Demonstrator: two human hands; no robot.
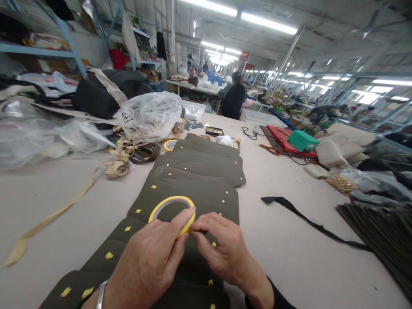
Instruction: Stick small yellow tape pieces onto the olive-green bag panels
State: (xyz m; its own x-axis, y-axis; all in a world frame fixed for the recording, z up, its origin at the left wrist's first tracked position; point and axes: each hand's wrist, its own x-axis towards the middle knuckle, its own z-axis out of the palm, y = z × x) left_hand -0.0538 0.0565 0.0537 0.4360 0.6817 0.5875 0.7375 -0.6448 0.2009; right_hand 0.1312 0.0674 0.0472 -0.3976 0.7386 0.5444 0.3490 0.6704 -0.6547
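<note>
Over the table [273, 253], both hands [151, 253] [227, 246] pinch the yellow tape roll [187, 225].

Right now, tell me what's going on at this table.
The person's left hand has a roll of yellow tape in its grip, while the right hand pinches at the roll's edge, seemingly on the tape's end. Beneath lie dark green panels, overlapping in a row along the table. Small yellow pieces dot several, and shiny studs show on some farther ones. A second yellow roll lies by the row's far end.
</note>
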